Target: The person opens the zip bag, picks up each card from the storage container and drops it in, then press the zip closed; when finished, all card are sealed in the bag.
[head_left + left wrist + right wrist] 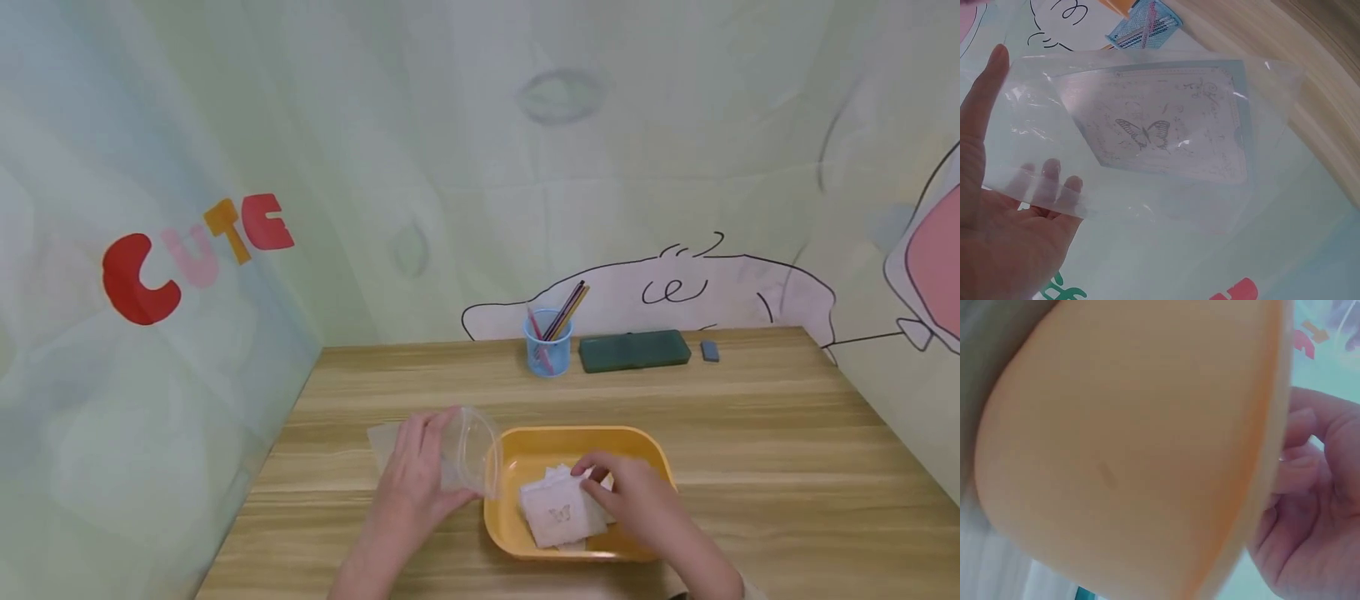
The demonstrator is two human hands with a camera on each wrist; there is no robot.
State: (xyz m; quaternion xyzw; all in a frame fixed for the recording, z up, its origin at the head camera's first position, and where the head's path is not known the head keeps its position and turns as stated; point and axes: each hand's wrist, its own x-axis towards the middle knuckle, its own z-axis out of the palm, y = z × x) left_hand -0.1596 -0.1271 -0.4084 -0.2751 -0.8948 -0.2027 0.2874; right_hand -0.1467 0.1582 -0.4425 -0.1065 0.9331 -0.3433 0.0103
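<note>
My left hand [416, 475] holds a clear plastic bag [386, 440] near its mouth, which gapes to the right. In the left wrist view a pale card with a butterfly print [1154, 125] shows through the bag. To the right stands a yellow tray [555, 435] with several white paper pieces [558, 512] in it, the top one bearing a small butterfly. Over the tray my right hand [637, 496] pinches the upper right of these papers between thumb and forefinger. The right wrist view shows that hand's curled fingers [1300, 475], their tips hidden behind the tray wall.
At the back of the wooden table [750, 467] stand a blue mesh cup [547, 354] of pencils, a dark green case [633, 350] and a small blue eraser-like block [709, 351]. Printed cloth walls [420, 167] close off the back and sides.
</note>
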